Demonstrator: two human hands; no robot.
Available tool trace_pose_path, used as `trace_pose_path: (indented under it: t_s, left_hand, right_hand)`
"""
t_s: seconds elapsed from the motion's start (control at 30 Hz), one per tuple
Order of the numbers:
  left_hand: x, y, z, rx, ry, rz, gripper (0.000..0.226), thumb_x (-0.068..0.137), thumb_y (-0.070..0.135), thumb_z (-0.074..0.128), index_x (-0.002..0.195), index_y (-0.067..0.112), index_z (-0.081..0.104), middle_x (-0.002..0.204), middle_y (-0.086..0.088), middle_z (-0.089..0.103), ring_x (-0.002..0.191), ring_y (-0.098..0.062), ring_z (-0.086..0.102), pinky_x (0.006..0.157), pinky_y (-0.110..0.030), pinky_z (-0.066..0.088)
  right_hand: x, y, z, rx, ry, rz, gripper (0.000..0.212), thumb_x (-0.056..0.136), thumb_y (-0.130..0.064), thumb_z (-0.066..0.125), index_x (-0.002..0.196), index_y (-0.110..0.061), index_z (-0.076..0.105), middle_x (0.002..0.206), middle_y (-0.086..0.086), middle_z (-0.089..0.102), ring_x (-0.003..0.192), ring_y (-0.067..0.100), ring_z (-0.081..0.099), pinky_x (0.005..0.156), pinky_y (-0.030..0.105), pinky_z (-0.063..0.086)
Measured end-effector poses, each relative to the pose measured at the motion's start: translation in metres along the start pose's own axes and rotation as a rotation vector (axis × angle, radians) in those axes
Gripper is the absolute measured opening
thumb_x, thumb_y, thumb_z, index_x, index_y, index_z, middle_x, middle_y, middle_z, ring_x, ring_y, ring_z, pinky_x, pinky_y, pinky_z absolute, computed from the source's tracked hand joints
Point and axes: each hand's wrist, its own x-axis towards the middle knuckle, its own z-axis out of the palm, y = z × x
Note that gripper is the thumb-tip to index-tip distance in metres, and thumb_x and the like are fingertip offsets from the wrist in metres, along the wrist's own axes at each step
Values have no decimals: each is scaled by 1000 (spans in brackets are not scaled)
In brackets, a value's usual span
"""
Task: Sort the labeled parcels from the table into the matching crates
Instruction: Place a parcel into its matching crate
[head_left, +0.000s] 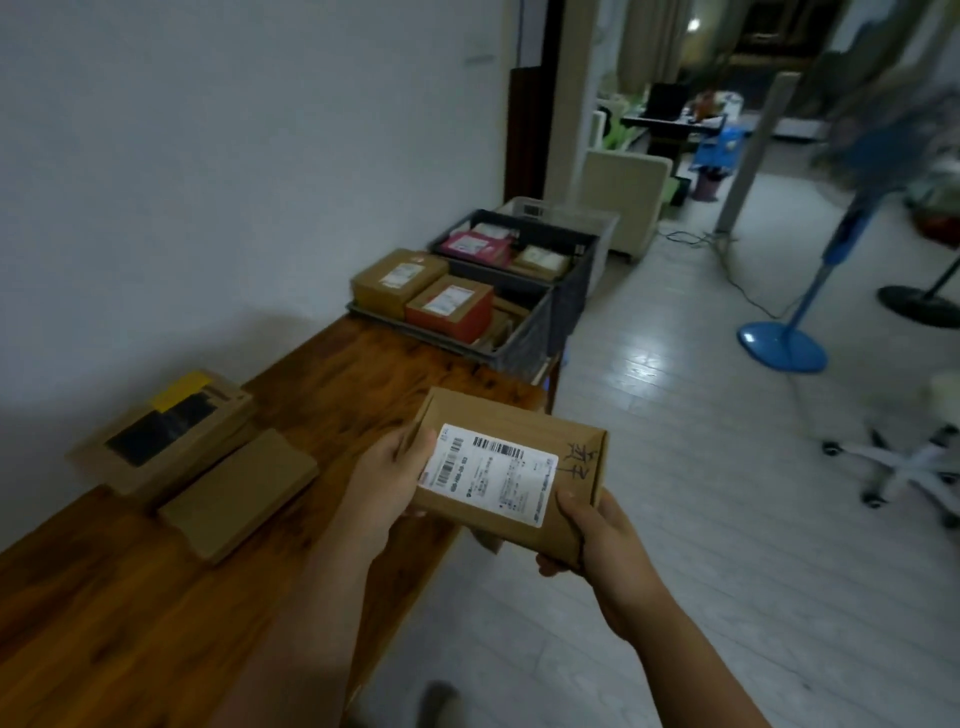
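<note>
Over the floor-side edge of the table (363, 395), the parcel (511, 467) is held label up: left hand (387, 475) wraps its left end, right hand (597, 540) has a pinching grip on the near right corner. Long axis runs crosswise. The crates (524, 340) sit straight ahead at the table's far end, so likely a forward carry.

a home living space: cream armchair (626, 200), blue standing fan (810, 312), curtains (654, 47), wooden table (322, 395) along the wall
</note>
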Motion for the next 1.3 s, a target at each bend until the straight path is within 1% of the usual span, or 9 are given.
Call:
trace_pose_path:
  t_s: [0.23,0.33,0.47,0.6,0.77,0.83,0.97,1.13,1.3]
  left_hand:
    - [113,31,96,81,-84,46,33,102,54,47,105,29,67,90,4,74,72,-8,73,46,-16,48]
    - [172,51,127,70,-111,97,34,103,51,48,103,24,70,87,7,74,68,-2,71,49,-16,52]
    - [243,84,162,67,-132,98,33,102,51,50,107,24,70,94,6,73,87,-10,71,68,-24,56]
    - [287,106,186,66,-174,122,25,104,42,51,95,28,69,87,8,74,74,0,71,58,-13,51]
    - [345,125,222,26,-96,78,31,105,35,53,96,12,71,87,-5,75,74,-13,74,54,-14,52]
    - [368,131,240,-25,-43,47,35,104,36,54,103,6,71,92,-10,76,83,-23,75,62,-24,60]
    - [415,148,283,-60,40,-15,40,101,47,57,108,10,71,93,-6,79,84,-20,77,83,-46,63]
    - [445,178,335,-115,164,-37,36,101,48,56,107,16,71,93,-6,78,85,-25,75,69,-36,60]
    - [461,187,348,-215,343,-51,19,101,44,57,100,32,71,92,6,78,87,-10,74,69,-22,53]
  right_hand:
    - [98,-28,-64,-36,163,39,24,107,-26,53,125,-12,60,100,14,78,73,34,70,61,41,57]
    - [156,-54,-80,-60,253,47,24,103,-30,58,123,-16,62,102,10,78,82,31,74,62,40,60]
    - [226,-91,-96,-56,309,36,25,101,-35,61,121,-19,62,106,9,77,93,30,74,65,42,63]
    - [274,-114,-111,-36,337,23,22,102,-33,60,120,-20,61,107,9,76,93,30,74,66,44,64]
    - [352,-133,-139,-57,275,14,23,103,-33,58,122,-20,59,109,8,75,96,30,73,62,38,61]
    - [388,-141,-153,-65,235,14,22,104,-29,57,122,-18,59,109,8,75,95,31,73,59,36,60]
    - [462,-164,-190,-80,135,30,16,104,-27,57,118,-18,59,103,8,76,88,31,74,59,39,60]
    - [536,-200,-236,-92,15,77,8,104,-26,59,112,-24,60,104,9,74,88,31,74,61,42,62]
    - [586,-233,-252,-62,-212,125,17,103,-20,58,117,-18,67,107,12,78,96,35,75,73,48,60]
